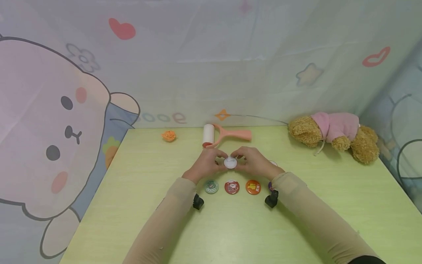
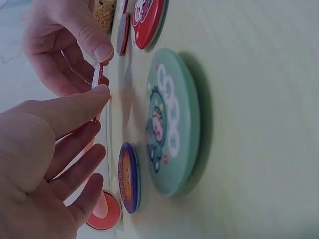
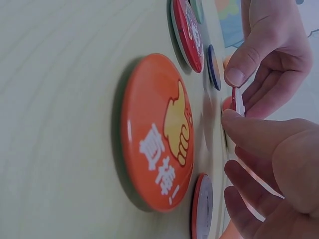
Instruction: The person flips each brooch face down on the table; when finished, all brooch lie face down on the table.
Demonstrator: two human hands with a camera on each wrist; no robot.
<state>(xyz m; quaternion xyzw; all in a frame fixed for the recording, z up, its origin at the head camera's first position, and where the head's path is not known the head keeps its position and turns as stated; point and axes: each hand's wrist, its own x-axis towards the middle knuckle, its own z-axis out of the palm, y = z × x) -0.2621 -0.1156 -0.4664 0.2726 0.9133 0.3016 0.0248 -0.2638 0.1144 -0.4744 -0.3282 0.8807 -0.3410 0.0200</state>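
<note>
Both hands pinch one round button badge [image 1: 230,162] between thumbs and fingers, raised a little over the table. Its pale side faces up in the head view, and a red edge shows in the wrist views [image 2: 96,77]. My left hand [image 1: 207,163] grips it from the left, my right hand [image 1: 255,163] from the right. In front of them lie a green badge [image 1: 211,186], a red badge [image 1: 232,187] and an orange badge [image 1: 253,187]. A blue-purple badge [image 2: 128,177] lies beside the left hand; a red-rimmed badge [image 3: 202,206] is near the right.
Behind the hands lies a pink lint roller [image 1: 234,135] with a white roll. An orange crumpled ball [image 1: 169,136] sits at the back left of the pale yellow table [image 1: 230,234]. A teddy bear in a pink top [image 1: 339,134] lies back right, before a printed cloth [image 1: 211,73].
</note>
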